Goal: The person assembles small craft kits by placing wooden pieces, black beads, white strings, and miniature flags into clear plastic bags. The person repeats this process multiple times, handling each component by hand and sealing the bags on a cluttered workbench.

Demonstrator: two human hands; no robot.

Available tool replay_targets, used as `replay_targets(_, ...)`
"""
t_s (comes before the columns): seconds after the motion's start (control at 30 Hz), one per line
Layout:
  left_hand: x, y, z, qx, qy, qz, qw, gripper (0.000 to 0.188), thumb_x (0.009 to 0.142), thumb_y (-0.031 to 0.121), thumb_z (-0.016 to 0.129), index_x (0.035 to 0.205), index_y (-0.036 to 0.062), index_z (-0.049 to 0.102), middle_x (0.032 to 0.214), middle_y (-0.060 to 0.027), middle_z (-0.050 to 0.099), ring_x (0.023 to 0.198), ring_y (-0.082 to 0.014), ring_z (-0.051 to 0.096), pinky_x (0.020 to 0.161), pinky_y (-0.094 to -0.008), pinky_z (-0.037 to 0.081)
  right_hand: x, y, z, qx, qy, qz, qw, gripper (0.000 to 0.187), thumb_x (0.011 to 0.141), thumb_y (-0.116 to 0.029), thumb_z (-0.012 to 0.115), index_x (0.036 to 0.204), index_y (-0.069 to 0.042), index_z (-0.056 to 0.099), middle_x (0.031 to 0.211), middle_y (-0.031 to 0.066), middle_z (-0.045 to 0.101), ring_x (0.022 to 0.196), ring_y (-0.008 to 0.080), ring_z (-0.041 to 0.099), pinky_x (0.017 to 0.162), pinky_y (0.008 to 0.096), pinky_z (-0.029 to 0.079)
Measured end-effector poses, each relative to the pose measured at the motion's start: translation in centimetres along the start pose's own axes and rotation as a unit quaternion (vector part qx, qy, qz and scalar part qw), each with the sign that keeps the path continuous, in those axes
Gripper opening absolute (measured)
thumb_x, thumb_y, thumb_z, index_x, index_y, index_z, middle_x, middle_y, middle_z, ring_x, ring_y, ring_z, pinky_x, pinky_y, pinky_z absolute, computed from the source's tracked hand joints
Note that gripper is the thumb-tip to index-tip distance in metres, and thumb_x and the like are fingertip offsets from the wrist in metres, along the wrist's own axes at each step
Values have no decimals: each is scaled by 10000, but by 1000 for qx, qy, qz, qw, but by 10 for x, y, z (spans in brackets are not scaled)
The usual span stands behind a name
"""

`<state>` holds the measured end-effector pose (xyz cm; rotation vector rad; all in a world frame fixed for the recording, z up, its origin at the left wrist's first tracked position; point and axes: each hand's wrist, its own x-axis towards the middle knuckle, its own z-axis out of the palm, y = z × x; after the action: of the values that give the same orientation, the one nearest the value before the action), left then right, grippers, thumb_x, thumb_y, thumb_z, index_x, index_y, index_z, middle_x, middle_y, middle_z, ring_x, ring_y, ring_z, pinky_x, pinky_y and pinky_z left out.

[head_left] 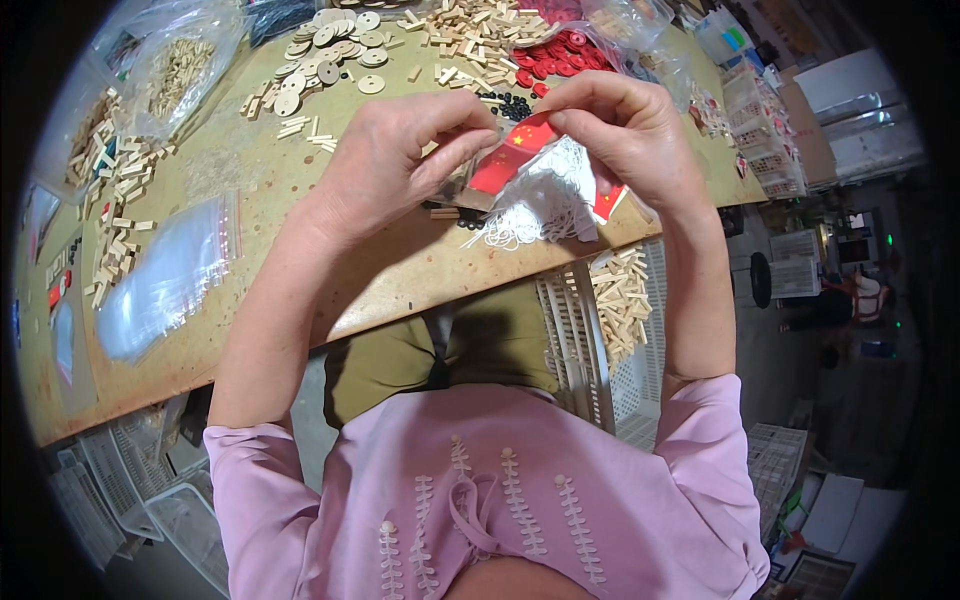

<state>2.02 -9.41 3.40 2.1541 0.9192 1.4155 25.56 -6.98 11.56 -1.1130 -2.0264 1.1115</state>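
Observation:
Over the near part of the table, my left hand (pixel 385 155) pinches the edge of a small clear plastic bag (pixel 465 190). Dark and brownish bits show in the bag, too small to name. Thumb and fingers of my right hand (pixel 635 130) are closed on a small red flag (pixel 530 132) with yellow stars, whose lower part lies in or against the bag. I cannot tell which. Below both hands is a heap of white strings (pixel 530 215). Another red flag piece (pixel 607 204) lies under my right hand, beside the strings.
Wooden discs (pixel 340 50), wooden blocks (pixel 480 30), black beads (pixel 510 104) and red discs (pixel 560 60) are heaped beyond my hands. Flat clear bags (pixel 170 275) lie at the left. A plastic crate (pixel 575 340) with wooden pieces stands below the table edge. A person (pixel 855 300) is far right.

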Motion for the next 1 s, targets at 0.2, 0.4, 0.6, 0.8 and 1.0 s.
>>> replay_targets(0.2,0,1,-2,-15,2,-6,1000,120,948,135,721,985,23,699,815,-133,699,718,-224,677,668,-331,543,5,-2,2,-11,-34,17,999,119,956,-79,661,1010,-25,752,773,10,705,449,23,537,384,199,409)
replay_targets(0.4,2,0,-4,-21,-28,4,999,127,932,142,728,970,25,698,831,-136,698,745,-267,678,701,-357,549,4,-3,3,5,-65,66,996,125,964,-89,656,1039,9,681,762,5,677,449,38,545,396,199,397)
replay_targets(0.6,0,-6,-1,19,-25,45,999,139,926,151,725,965,22,689,845,-136,691,754,-296,671,699,-377,544,-2,-9,5,21,-140,89,986,163,997,-180,714,1035,-29,667,724,-27,643,460,21,546,403,182,403)
replay_targets(0.8,3,0,-23,-26,-104,41,993,137,919,138,724,966,16,683,849,-128,690,776,-294,671,716,-375,539,-2,-17,16,22,-207,144,967,171,1009,-164,664,1056,-5,706,747,8,679,483,49,578,436,220,452)
replay_targets(1.0,-15,-8,-44,30,-254,-51,965,157,927,165,727,940,15,684,875,-130,683,798,-306,651,734,-378,522,0,21,60,-4,-195,170,966,165,1009,-135,624,1032,7,704,714,38,697,462,99,602,431,265,478)
